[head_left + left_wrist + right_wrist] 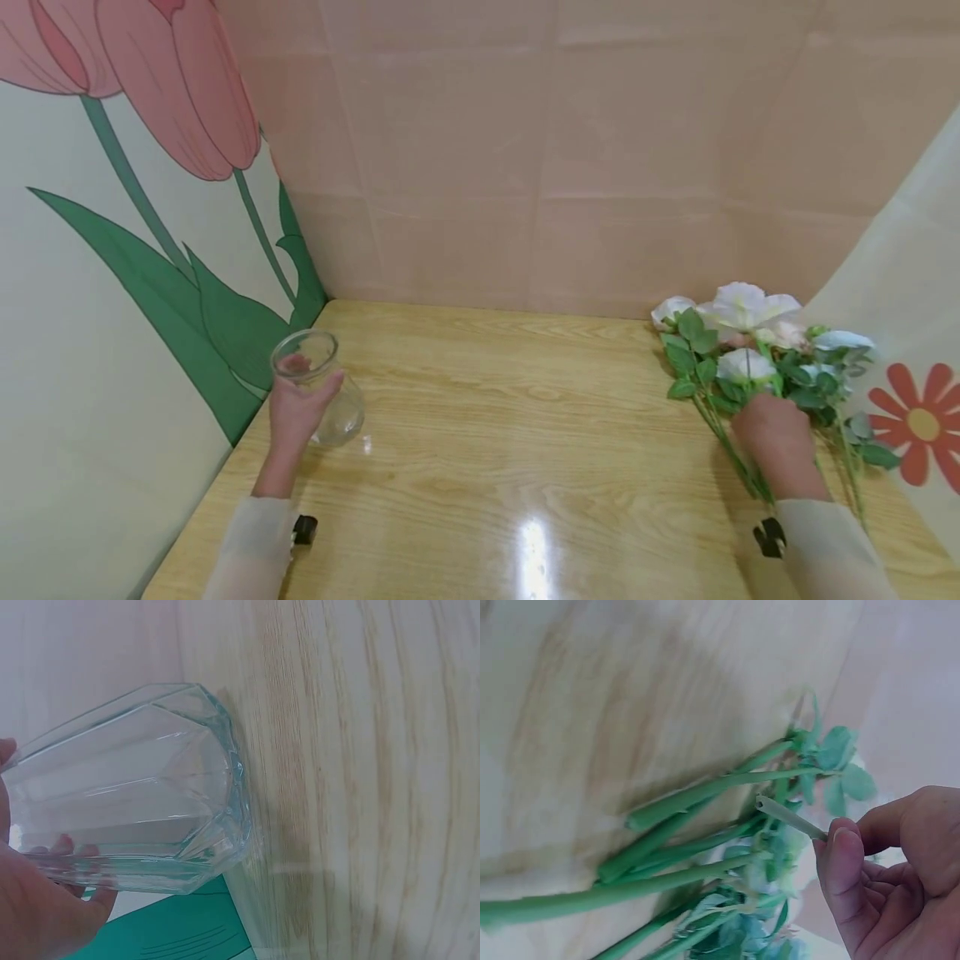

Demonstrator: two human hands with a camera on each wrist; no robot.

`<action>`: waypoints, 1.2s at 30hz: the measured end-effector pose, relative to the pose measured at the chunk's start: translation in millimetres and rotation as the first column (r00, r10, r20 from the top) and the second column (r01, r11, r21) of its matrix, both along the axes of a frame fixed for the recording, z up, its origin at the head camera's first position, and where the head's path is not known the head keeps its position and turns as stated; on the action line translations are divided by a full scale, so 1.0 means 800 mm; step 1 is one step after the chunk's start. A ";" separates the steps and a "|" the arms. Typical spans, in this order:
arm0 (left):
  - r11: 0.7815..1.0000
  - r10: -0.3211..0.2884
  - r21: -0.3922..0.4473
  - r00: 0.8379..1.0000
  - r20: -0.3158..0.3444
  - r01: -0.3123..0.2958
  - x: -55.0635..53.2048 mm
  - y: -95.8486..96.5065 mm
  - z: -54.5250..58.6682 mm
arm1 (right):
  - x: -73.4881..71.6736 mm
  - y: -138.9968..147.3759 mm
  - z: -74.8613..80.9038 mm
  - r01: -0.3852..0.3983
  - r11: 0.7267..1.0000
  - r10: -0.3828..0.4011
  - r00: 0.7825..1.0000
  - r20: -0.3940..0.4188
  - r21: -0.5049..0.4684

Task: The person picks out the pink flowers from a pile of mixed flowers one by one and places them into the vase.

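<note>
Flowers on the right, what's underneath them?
The wooden table shows beside and between the green stems; whatever lies directly beneath the blooms and right hand is covered.

The wood-grain table (540, 433) bears heaped flowers (797, 375) by its far right corner, stems toward the near edge. Near its left edge is a vase (341, 414), upright or slightly tilted.
</note>
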State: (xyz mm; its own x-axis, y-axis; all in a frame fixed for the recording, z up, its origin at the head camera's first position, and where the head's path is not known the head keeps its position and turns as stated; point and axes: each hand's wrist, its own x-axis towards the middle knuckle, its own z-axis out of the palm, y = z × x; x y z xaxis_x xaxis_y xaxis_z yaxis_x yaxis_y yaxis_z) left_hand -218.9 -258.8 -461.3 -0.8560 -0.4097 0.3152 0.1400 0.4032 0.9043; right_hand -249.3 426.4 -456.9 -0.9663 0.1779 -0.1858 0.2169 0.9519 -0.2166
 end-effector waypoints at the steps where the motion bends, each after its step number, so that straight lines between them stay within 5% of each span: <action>1: 1.000 -0.001 0.000 1.000 -0.002 0.001 0.000 0.001 0.000 | 0.001 -0.002 0.003 0.000 1.000 0.000 1.000 -0.016 -0.007; 9: 1.000 -0.022 0.000 1.000 0.003 0.022 0.003 0.011 0.002 | 0.007 -0.025 0.024 0.034 0.997 -0.038 0.998 -0.044 -0.072; 23: 0.999 -0.049 -0.022 0.999 0.016 0.050 0.005 0.025 0.002 | 0.011 -0.066 0.022 -0.059 0.998 0.058 0.958 -0.281 0.004; 31: 0.997 -0.075 -0.027 0.996 0.050 0.077 0.006 0.028 0.000 | 0.006 -0.094 0.027 -0.101 0.991 0.087 0.986 -0.144 -0.088; 36: 0.996 -0.081 -0.026 0.995 0.061 0.082 0.007 0.032 0.001 | 0.003 -0.106 0.025 -0.102 0.991 0.089 0.986 -0.141 -0.089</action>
State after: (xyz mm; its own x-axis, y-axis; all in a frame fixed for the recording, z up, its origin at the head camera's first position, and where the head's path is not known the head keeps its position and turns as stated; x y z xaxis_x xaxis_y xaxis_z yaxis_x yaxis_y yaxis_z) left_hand -213.6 -233.0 -460.8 -0.9038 -0.3294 0.2731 0.1195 0.4186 0.9003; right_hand -247.1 341.5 -436.5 -0.9955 0.0715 -0.0627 0.0883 0.9401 -0.3292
